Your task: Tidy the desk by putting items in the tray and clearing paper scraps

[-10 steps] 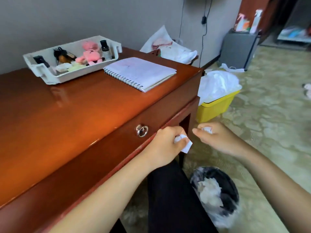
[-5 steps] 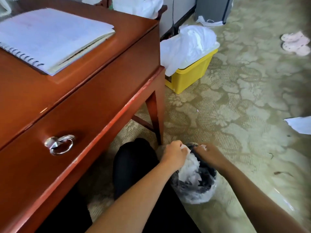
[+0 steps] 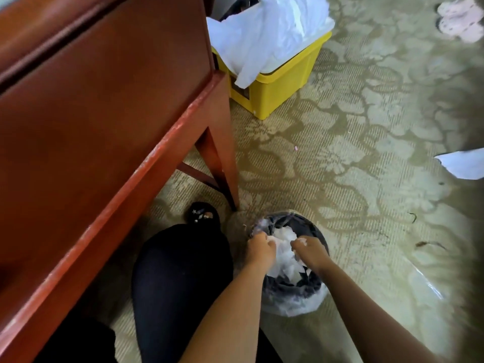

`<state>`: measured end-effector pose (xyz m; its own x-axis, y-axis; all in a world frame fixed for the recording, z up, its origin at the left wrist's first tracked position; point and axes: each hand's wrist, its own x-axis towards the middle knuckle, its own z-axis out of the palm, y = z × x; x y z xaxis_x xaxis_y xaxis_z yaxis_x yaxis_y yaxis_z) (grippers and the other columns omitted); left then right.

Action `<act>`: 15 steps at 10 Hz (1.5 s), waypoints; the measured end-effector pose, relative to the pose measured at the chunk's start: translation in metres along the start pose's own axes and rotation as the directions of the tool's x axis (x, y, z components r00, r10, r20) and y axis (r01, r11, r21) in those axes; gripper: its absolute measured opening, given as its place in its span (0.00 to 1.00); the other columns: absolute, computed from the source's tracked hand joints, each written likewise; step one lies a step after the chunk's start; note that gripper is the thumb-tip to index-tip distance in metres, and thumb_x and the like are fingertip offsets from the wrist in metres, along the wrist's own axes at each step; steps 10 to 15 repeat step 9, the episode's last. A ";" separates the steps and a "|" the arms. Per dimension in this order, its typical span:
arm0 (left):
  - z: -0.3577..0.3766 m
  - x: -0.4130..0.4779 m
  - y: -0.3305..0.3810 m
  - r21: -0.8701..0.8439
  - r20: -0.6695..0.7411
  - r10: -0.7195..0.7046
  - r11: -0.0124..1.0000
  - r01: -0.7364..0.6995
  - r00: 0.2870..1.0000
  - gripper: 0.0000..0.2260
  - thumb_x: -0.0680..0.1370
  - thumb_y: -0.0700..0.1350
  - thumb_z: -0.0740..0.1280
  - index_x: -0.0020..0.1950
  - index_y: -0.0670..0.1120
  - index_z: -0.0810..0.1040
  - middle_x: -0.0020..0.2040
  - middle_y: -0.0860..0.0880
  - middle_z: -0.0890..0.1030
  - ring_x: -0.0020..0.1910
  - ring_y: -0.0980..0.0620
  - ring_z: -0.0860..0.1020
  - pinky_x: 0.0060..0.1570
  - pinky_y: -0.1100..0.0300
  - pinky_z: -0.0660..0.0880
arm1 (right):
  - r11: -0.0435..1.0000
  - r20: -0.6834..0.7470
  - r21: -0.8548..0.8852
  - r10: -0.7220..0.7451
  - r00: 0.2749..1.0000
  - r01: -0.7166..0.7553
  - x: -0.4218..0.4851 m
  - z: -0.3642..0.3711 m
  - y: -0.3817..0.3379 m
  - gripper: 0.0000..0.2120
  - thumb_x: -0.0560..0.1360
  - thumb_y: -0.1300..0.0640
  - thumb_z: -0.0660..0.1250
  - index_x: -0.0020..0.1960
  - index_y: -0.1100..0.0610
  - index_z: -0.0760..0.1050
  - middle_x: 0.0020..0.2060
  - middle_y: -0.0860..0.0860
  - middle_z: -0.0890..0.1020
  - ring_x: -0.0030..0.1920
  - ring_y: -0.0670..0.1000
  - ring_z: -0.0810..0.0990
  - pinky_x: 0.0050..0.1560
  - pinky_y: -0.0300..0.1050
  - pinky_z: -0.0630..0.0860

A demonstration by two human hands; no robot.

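My left hand [image 3: 260, 248] and my right hand [image 3: 310, 251] are both down over the mouth of a small black waste bin [image 3: 313, 225] on the floor beside the desk leg. The bin has a clear plastic liner and is full of crumpled white paper [image 3: 285, 255]. Each hand is closed, with a small white paper scrap pinched at its fingertips, just above the paper heap. The tray and the desk top are out of view.
The red-brown wooden desk [image 3: 104, 106] fills the left side, its leg just left of the bin. A yellow bin [image 3: 277, 85] with a white bag stands behind. A loose sheet of paper [image 3: 463, 163] and pink slippers [image 3: 458, 19] lie on the patterned carpet. My black-clad leg [image 3: 180, 271] is beside the bin.
Both hands, holding paper scraps, have dropped from the desk's front edge to the black bin. My view has tilted down, so the tray and notebook have left the frame.
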<state>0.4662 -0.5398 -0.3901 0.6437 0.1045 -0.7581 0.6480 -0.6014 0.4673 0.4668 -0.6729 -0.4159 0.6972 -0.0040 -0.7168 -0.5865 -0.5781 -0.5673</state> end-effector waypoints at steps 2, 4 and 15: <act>0.008 0.010 -0.002 -0.038 0.186 0.016 0.999 -0.009 0.982 0.19 0.82 0.44 0.53 0.72 0.42 0.63 0.71 0.41 0.66 0.69 0.42 0.67 0.66 0.51 0.66 | 0.995 0.030 0.082 0.055 0.998 -0.057 0.015 0.008 0.009 0.13 0.78 0.54 0.61 0.59 0.60 0.73 0.51 0.55 0.76 0.50 0.55 0.74 0.47 0.48 0.70; 0.002 0.004 -0.005 0.014 0.189 0.072 0.997 -0.076 0.979 0.21 0.83 0.45 0.50 0.77 0.47 0.56 0.76 0.45 0.60 0.74 0.43 0.62 0.70 0.51 0.63 | 0.997 0.032 0.053 0.053 0.998 -0.055 0.009 0.003 0.006 0.21 0.78 0.55 0.60 0.70 0.59 0.66 0.68 0.58 0.70 0.66 0.58 0.71 0.64 0.55 0.71; -0.077 -0.084 0.004 0.288 0.142 0.331 0.888 -0.359 0.933 0.27 0.82 0.55 0.53 0.78 0.47 0.53 0.78 0.50 0.54 0.76 0.49 0.56 0.74 0.53 0.57 | 0.897 0.164 -0.334 -0.247 0.955 0.290 -0.064 -0.040 -0.069 0.09 0.78 0.57 0.59 0.41 0.57 0.74 0.42 0.56 0.75 0.43 0.52 0.72 0.47 0.46 0.68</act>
